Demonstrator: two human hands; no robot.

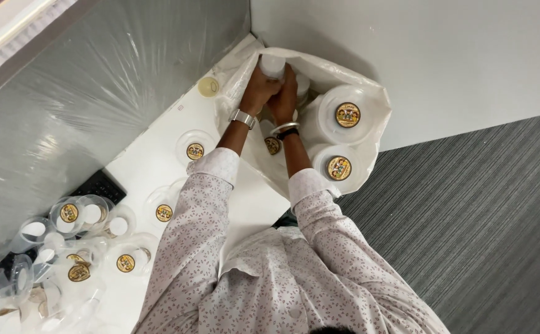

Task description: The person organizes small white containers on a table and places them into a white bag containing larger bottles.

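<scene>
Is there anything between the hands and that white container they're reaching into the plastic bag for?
Nothing visible does. Both the left hand and the right hand already grip the white container inside the open white plastic bag. Lidded tubs sit beside the right hand in the bag, not between hands and container.

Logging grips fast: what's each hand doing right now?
Left hand: closed on the white container.
Right hand: closed on the same white container.
</scene>
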